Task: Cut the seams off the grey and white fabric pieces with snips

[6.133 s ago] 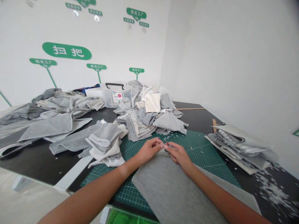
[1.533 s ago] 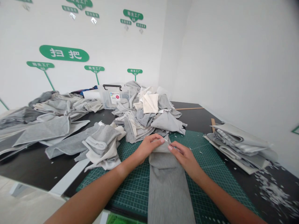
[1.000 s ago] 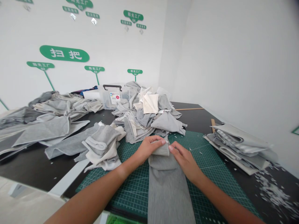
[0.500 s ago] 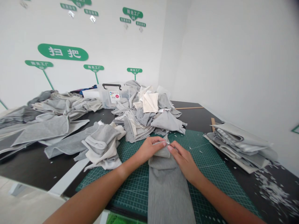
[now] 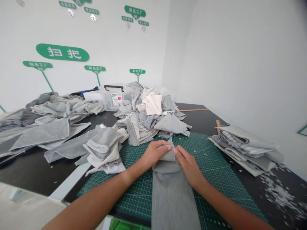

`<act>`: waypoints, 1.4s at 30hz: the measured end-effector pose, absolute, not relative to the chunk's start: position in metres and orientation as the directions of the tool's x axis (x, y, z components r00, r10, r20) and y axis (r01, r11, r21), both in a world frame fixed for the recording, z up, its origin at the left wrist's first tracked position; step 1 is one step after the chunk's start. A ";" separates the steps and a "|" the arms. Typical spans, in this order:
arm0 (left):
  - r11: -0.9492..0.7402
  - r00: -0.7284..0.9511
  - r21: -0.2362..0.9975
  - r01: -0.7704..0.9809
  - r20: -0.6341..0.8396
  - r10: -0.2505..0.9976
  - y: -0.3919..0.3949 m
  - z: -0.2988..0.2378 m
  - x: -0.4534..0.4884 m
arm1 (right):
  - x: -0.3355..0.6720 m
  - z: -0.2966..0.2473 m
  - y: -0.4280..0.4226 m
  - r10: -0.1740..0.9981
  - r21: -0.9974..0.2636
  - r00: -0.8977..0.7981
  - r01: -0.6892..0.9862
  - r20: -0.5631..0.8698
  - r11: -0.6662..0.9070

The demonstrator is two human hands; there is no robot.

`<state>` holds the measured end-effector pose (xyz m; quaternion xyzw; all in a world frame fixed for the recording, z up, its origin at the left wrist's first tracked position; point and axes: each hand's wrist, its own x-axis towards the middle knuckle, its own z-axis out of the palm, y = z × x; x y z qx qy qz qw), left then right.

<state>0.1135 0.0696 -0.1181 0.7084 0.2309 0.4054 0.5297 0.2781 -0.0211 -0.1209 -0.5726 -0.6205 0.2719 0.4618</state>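
A long strip of grey knit fabric [image 5: 171, 198] runs up the middle of the green cutting mat [image 5: 217, 179], its top end folded over. My left hand [image 5: 155, 154] grips that folded end from the left, and a thin pale sliver shows under its fingers, too small to identify. My right hand [image 5: 187, 166] holds the right edge of the same end, its fingertips almost meeting those of my left hand. The lower end of the strip runs out of view at the bottom.
A large heap of grey and cream fabric pieces [image 5: 153, 118] stands just beyond the mat. More fabric [image 5: 103, 148] lies to its left, and a folded stack [image 5: 244, 148] lies to the right. A clear plastic box [image 5: 115, 99] sits behind. White scraps [image 5: 280, 195] litter the black table [image 5: 35, 169].
The wide, slanted grey fabric of the oldest frame is now a narrow, straight strip with a folded top. Over the last second my hands stay on that end, with only small finger shifts.
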 end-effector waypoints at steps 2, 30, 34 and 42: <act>-0.329 0.562 0.939 -0.099 0.325 0.760 0.069 -0.119 0.114 | 0.278 -0.123 -0.021 0.964 -0.877 0.089 0.443 0.251 0.188; -0.275 0.569 0.954 -0.119 0.292 0.769 0.068 -0.130 0.118 | 0.275 -0.129 -0.021 0.959 -0.867 0.123 0.469 0.255 0.170; -0.287 0.572 0.952 -0.109 0.296 0.765 0.066 -0.128 0.118 | 0.274 -0.131 -0.021 0.959 -0.875 0.131 0.453 0.252 0.168; -0.296 0.570 0.951 -0.091 0.293 0.767 0.067 -0.129 0.118 | 0.276 -0.133 -0.019 0.964 -0.905 0.135 0.393 0.230 0.161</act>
